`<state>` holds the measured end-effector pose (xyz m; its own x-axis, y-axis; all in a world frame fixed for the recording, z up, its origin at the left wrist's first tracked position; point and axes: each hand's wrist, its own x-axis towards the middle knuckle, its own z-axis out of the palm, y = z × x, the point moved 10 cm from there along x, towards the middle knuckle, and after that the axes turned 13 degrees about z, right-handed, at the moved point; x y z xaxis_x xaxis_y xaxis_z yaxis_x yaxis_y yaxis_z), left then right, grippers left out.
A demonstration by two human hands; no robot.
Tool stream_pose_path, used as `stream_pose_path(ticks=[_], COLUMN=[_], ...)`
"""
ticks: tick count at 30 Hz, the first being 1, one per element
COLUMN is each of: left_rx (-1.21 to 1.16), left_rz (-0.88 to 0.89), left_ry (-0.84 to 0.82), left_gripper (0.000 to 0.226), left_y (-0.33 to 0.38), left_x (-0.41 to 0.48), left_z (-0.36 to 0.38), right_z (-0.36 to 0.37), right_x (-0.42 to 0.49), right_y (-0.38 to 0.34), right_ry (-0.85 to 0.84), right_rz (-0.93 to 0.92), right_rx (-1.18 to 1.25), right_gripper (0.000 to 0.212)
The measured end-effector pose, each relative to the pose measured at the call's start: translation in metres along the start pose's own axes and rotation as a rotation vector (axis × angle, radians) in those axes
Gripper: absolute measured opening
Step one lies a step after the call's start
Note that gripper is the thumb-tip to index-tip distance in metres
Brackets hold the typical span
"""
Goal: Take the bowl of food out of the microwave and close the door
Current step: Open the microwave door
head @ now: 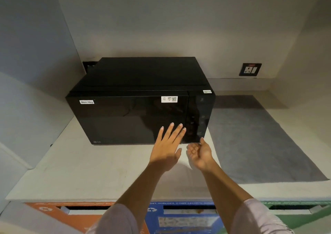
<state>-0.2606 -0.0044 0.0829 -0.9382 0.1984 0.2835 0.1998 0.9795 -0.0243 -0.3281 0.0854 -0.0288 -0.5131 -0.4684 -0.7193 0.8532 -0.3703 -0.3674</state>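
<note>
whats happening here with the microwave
A person is standing at a black microwave on a pale counter, with both hands out in front of it. The microwave door is shut and no bowl is in view. The left hand is flat and open near the door's lower right corner, though I cannot tell if it touches. The right hand is open and palm up just below the control panel. Neither hand holds anything. A grey mat lies to the right.

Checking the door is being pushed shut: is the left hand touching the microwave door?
Cannot tell. In the head view the left hand has flat fingertips overlapping the microwave door near its right edge, but no contact or gap shows plainly.
</note>
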Motion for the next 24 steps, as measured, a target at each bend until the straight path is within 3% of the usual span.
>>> stream_pose_path(ticks=[6,11,14,18,21,24], left_rx=[0.02,0.015,0.038,0.073,0.061,0.041], left_rz=[-0.041,-0.024,-0.068,-0.125,-0.137,-0.137], left_ry=[-0.019,0.178,0.309,0.336,0.309,0.315], left_gripper=[0.072,0.068,0.066,0.07,0.071,0.069], left_y=[-0.019,-0.023,-0.032,-0.042,-0.046,-0.047], left_x=[0.006,0.021,0.035,0.053,0.058,0.06], left_z=[0.0,-0.039,-0.075,-0.095,-0.092,-0.093], right_z=[0.016,0.028,0.022,0.011,0.011,0.019], right_x=[0.006,0.012,0.014,0.018,0.02,0.021], right_y=[-0.003,-0.007,-0.012,-0.006,-0.005,-0.006], right_ry=[-0.059,-0.026,0.051,0.075,0.088,-0.017], right_rz=[0.038,0.045,0.042,0.072,0.067,0.064], right_rx=[0.203,0.179,0.185,0.204,0.21,0.312], right_gripper=[0.069,0.071,0.05,0.044,0.048,0.062])
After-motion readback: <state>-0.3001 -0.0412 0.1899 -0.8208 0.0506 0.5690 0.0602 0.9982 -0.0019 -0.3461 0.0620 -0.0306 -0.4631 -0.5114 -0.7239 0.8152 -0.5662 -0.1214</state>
